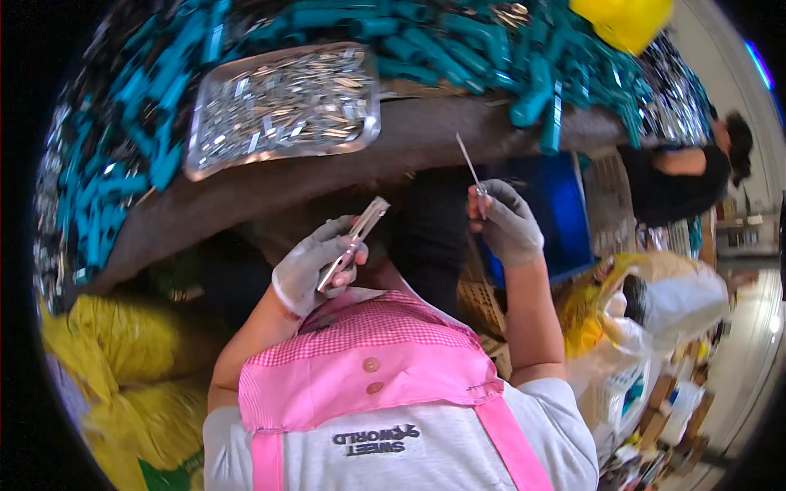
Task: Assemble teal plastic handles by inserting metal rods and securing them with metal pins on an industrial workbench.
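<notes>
My left hand (315, 266), in a grey glove, is closed around a narrow flat metal piece (360, 233) that points up and to the right. My right hand (508, 222), also gloved, pinches a thin metal strip (469, 162) by its lower end; the strip sticks up toward the table edge. The two hands are apart, level with each other, in front of my pink checked apron (368, 368). Just beyond them is the brown table (426, 135).
A metal tray (282, 106) full of small shiny metal parts sits on the table. Heaps of teal plastic handles (458, 49) lie around it. A yellow tub (622, 20) is at the top right, yellow sacks (123, 360) at lower left, a blue crate (565, 213) below the table. Another person (696, 168) works at the right.
</notes>
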`<state>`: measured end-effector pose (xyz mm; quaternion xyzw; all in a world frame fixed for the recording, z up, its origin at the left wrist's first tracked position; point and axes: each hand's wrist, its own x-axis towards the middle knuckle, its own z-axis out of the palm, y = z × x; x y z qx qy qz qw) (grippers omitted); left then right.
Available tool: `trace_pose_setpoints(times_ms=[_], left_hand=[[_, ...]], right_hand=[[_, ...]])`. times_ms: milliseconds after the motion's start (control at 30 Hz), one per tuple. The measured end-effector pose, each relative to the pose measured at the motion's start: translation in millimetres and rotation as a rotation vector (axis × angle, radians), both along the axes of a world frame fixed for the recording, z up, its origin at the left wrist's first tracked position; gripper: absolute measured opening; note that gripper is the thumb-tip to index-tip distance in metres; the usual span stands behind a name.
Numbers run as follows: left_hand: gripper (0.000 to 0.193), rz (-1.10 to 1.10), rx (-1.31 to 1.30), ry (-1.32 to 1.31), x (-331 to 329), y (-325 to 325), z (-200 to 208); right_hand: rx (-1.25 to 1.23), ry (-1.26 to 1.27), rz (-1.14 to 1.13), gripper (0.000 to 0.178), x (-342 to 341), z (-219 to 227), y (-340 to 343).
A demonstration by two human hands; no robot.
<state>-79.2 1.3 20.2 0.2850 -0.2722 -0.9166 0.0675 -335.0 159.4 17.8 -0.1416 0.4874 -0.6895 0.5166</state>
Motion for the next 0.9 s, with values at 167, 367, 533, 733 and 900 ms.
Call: trace_pose_setpoints(times_ms=[167,367,533,733,900], left_hand=[[0.040,-0.042,-0.034,-0.024,26.2,-16.5,14.7],[0.037,-0.079,-0.073,-0.057,45.6,-24.5,16.2],[0.037,-0.205,-0.222,-0.080,42.2,-26.9,8.6],[0.038,-0.333,-0.215,-0.046,37.8,-25.9,-5.8],[0.043,-0.343,-0.062,-0.003,37.0,-23.8,-13.1]], right_hand=[[0.151,0.585,0.409,0.018,-2.2,42.8,-25.6],[0.095,1.085,0.619,0.014,-6.8,73.1,-58.9],[-0.015,1.304,0.857,0.013,16.0,75.2,-80.0],[-0.055,1.214,0.996,0.015,29.1,63.2,-87.6],[-0.005,1.189,0.982,0.012,31.3,59.4,-81.7]])
